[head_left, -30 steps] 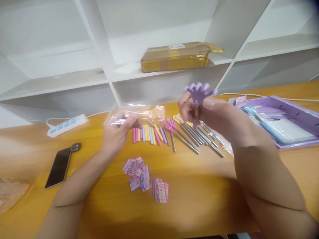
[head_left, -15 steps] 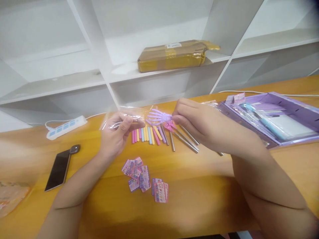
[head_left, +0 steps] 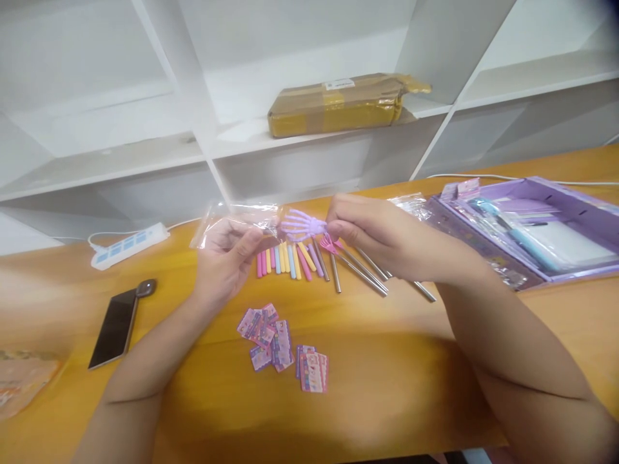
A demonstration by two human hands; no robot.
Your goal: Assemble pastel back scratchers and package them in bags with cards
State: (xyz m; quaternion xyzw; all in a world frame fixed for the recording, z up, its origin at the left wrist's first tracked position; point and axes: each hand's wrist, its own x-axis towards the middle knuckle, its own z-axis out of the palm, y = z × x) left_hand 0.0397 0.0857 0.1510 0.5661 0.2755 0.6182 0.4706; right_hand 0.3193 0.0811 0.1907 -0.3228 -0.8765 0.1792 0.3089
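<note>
My left hand is closed on a clear plastic bag, thumb on top. A light purple hand-shaped scratcher head is pinched by its base in my right hand, its prongs pointing left at the bag's mouth. Whether the prong tips are inside the bag I cannot tell. Below and behind it lie a pink scratcher head, several metal rods and a row of coloured handle tubes. Small printed cards rest in two piles nearer to me.
A purple box with packaged items stands at right, crumpled clear wrap beside it. At left are a power strip, a phone and a small black object. A taped parcel sits on the shelf.
My right hand has moved slightly left with the purple scratcher head, bringing its prongs closer to the bag. My left hand stays nearly in place.
</note>
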